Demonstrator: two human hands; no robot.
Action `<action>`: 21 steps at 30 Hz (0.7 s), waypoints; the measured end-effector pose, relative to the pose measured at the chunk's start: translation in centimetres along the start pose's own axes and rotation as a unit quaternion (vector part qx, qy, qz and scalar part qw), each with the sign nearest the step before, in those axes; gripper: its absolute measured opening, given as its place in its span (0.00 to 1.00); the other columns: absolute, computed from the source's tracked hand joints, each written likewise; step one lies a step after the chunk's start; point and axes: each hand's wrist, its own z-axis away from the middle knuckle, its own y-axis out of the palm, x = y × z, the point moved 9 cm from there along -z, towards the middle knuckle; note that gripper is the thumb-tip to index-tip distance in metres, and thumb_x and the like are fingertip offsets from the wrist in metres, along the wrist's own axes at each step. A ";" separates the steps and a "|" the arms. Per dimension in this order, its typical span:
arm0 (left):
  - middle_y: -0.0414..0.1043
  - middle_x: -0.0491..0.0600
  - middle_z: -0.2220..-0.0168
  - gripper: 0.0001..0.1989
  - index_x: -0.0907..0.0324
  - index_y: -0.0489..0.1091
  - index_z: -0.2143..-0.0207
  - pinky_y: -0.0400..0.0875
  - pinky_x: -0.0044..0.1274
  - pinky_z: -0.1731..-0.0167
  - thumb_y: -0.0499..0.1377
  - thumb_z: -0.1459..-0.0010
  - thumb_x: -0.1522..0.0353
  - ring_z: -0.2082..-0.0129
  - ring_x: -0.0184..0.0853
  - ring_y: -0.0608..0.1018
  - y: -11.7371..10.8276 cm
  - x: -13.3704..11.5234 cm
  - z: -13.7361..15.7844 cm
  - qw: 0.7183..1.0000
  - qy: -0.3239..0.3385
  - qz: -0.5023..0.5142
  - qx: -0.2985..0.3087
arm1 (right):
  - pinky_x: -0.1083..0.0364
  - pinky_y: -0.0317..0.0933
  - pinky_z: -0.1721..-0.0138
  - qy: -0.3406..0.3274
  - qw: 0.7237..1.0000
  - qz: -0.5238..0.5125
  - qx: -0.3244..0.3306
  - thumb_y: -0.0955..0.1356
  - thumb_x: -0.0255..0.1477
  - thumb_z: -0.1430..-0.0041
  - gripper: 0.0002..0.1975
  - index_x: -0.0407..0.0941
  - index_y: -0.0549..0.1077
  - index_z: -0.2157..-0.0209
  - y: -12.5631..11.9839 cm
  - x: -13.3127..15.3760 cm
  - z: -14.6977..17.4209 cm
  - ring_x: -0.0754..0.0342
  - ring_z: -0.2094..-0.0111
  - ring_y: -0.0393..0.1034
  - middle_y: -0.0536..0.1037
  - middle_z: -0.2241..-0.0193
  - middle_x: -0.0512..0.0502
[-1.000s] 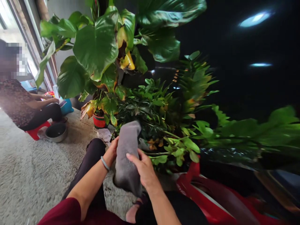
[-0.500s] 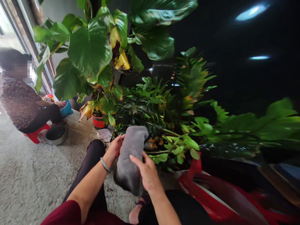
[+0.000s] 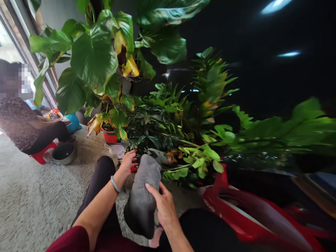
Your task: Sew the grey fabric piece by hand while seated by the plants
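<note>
My right hand (image 3: 164, 203) grips a soft grey fleecy piece (image 3: 145, 187) by its right edge, thumb on top and the fingers partly hidden beneath. This piece is long, rounded at the far end and darker towards the near end; its exact kind I cannot make out. It hangs between my knees above the concrete floor. Just left of its far end, my left hand (image 3: 128, 163) has its fingers apart and holds nothing. A small gap shows between those fingers and the grey piece. A pale bracelet (image 3: 114, 184) circles my left wrist.
Large leafy plants (image 3: 94, 59) stand ahead, one in a red pot (image 3: 109, 135). At the right lies a red bag (image 3: 236, 213). A person (image 3: 23, 122) sits on a red stool (image 3: 42, 154) at the left, beside a grey basin (image 3: 63, 153) and a blue item (image 3: 73, 123).
The grey piece has come lower and nearer to me in my right hand. My left hand has parted from its side, the fingers now spread in the air.
</note>
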 end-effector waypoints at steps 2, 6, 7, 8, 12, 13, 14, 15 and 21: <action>0.75 0.52 0.56 0.18 0.57 0.74 0.54 0.69 0.20 0.69 0.63 0.49 0.66 0.60 0.34 0.75 0.4 -1.4 1.5 0.995 0.055 -0.083 -0.005 | 0.52 0.67 0.68 -0.008 0.998 -0.047 -0.049 0.77 0.39 0.64 0.22 0.44 0.79 0.65 -1.2 0.2 -0.3 0.47 0.72 0.75 0.82 0.73 0.49; 0.75 0.52 0.52 0.20 0.57 0.75 0.53 0.70 0.26 0.57 0.64 0.51 0.68 0.55 0.39 0.75 4.7 -2.2 5.9 0.956 0.132 -0.223 0.136 | 0.53 0.66 0.70 -0.021 0.986 -0.118 -0.119 0.77 0.39 0.64 0.20 0.45 0.77 0.67 -3.3 0.7 -1.0 0.50 0.74 0.73 0.81 0.75 0.51; 0.74 0.52 0.50 0.21 0.57 0.76 0.53 0.69 0.29 0.52 0.65 0.52 0.68 0.52 0.41 0.74 5.8 -2.1 7.2 0.941 0.153 -0.249 0.172 | 0.53 0.66 0.70 -0.026 0.984 -0.125 -0.127 0.76 0.38 0.64 0.19 0.45 0.76 0.67 -3.5 1.0 -1.2 0.49 0.74 0.73 0.81 0.75 0.51; 0.73 0.53 0.48 0.23 0.56 0.75 0.52 0.65 0.32 0.47 0.66 0.54 0.70 0.48 0.44 0.73 6.6 -2.0 8.5 0.926 0.177 -0.269 0.198 | 0.52 0.66 0.70 -0.032 0.983 -0.129 -0.130 0.76 0.38 0.63 0.19 0.45 0.76 0.67 -3.7 1.3 -1.4 0.49 0.73 0.73 0.81 0.74 0.51; 0.65 0.54 0.39 0.34 0.56 0.70 0.43 0.48 0.38 0.35 0.66 0.56 0.73 0.37 0.50 0.63 7.9 -2.4 11.5 0.898 0.254 -0.290 0.213 | 0.53 0.66 0.69 -0.054 0.986 -0.104 -0.120 0.75 0.37 0.61 0.17 0.47 0.76 0.66 -3.6 2.9 -2.1 0.49 0.71 0.73 0.81 0.73 0.51; 0.64 0.55 0.38 0.35 0.57 0.68 0.41 0.47 0.38 0.35 0.65 0.55 0.73 0.36 0.50 0.62 7.7 -2.6 11.7 0.900 0.256 -0.287 0.206 | 0.53 0.66 0.69 -0.064 0.989 -0.079 -0.108 0.75 0.38 0.60 0.17 0.47 0.76 0.66 -3.3 3.3 -2.2 0.49 0.71 0.73 0.81 0.73 0.51; 0.62 0.55 0.37 0.36 0.57 0.66 0.40 0.47 0.38 0.34 0.64 0.54 0.73 0.36 0.49 0.61 7.4 -2.7 11.7 0.905 0.249 -0.281 0.200 | 0.53 0.65 0.68 -0.076 0.992 -0.046 -0.090 0.74 0.39 0.58 0.16 0.47 0.76 0.66 -2.9 3.9 -2.2 0.49 0.71 0.73 0.81 0.73 0.51; 0.62 0.55 0.37 0.36 0.58 0.65 0.39 0.48 0.37 0.35 0.64 0.53 0.72 0.36 0.49 0.61 7.0 -2.8 11.5 0.914 0.232 -0.270 0.195 | 0.52 0.65 0.68 -0.089 0.993 -0.006 -0.071 0.73 0.40 0.57 0.16 0.46 0.77 0.66 -2.3 4.4 -2.2 0.48 0.71 0.73 0.80 0.73 0.50; 0.68 0.55 0.42 0.41 0.58 0.64 0.39 0.62 0.34 0.43 0.69 0.57 0.66 0.43 0.48 0.69 3.8 -2.1 10.2 0.979 0.083 -0.117 0.143 | 0.47 0.65 0.59 -0.162 0.974 0.156 -0.020 0.71 0.47 0.56 0.25 0.44 0.76 0.61 0.8 6.8 -2.2 0.42 0.64 0.73 0.81 0.67 0.43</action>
